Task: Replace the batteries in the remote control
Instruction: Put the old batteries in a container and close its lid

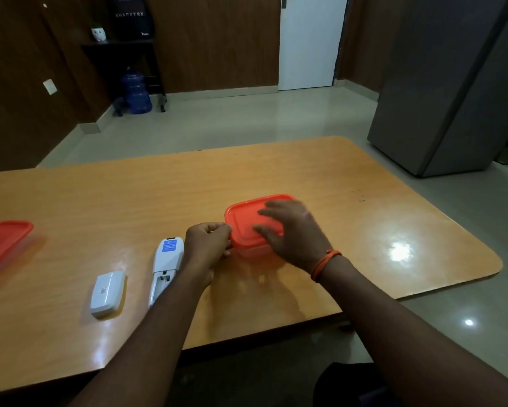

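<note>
- Resting on a wooden table [305, 171]: one small clear container [251, 250] with an orange lid [244, 214], set near the middle of the tabletop.
- Right hand [294, 233]: fingers spread apart and lying flat across the top of the lid; palm over the near right part of it; nothing is gripped in it. The image is blurred at the fingertips.
- Right wrist: orange thread band [324, 264] wound round it.
- Left hand [207, 245]: fingers curled together, pinched at the left edge of the lid where it meets the container's corner; whether the edge is truly clamped between the fingers cannot be told.
- Remote control [166, 267]: white, lying back side up just beside the left wrist, blue label at its far end, battery compartment open at its near end; partly hidden by the forearm. The compartment's contents cannot be made out.
- Battery cover [107, 292]: white, lying flat on the table to the left of the remote, apart from it, small printed code on its upper face.
- Second orange lid [3, 245]: at the far left edge of the table, well apart from both hands, cut off by the picture's edge.
</note>
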